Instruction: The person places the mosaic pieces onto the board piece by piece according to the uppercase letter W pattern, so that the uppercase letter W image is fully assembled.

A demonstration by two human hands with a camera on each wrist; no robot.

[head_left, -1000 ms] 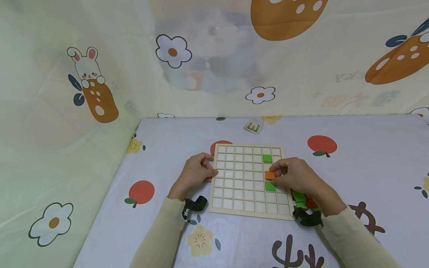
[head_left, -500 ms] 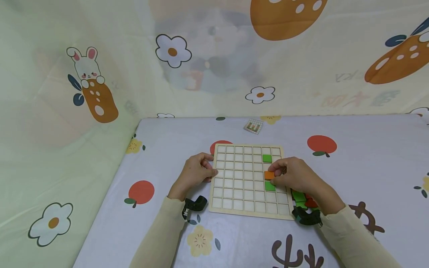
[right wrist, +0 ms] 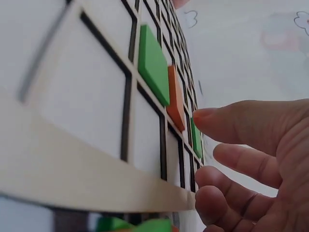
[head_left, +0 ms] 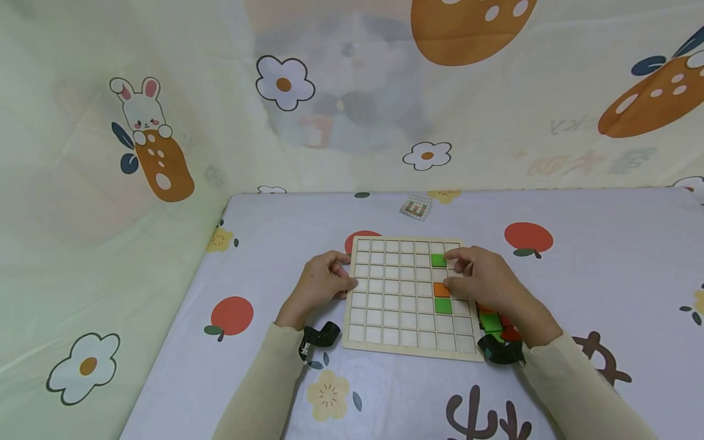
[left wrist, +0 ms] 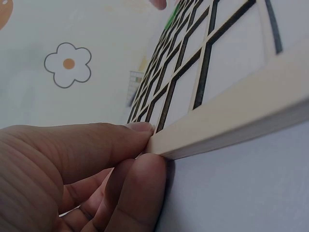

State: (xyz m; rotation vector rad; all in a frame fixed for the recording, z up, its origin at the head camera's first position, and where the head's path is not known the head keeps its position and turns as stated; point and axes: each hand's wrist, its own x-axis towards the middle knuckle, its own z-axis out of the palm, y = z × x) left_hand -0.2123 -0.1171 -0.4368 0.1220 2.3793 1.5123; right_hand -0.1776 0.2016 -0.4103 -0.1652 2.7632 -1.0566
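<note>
A wooden grid board (head_left: 392, 286) lies on the table. My left hand (head_left: 321, 278) pinches its left edge, and the left wrist view shows the thumb (left wrist: 106, 145) and a finger at the wooden rim. An orange square tile (head_left: 440, 290) sits in a cell of the grid, directly behind a green tile (head_left: 442, 305). Farther back, one cell away from the orange one, sits another green tile (head_left: 438, 260). My right hand (head_left: 486, 278) hovers at the board's right side with thumb and fingers apart, holding nothing. Its thumb tip is close to the orange tile.
Loose green, red and orange tiles (head_left: 491, 322) lie beside the board's right edge, partly hidden by the right wrist. Behind the board rests a small pattern card (head_left: 416, 208). A patterned cloth wall (head_left: 352, 165) borders the table at the back and left.
My right hand has let go of the orange tile and spread its fingers, shifting slightly back. The orange tile now sits in its cell. The left hand and board stay put.
</note>
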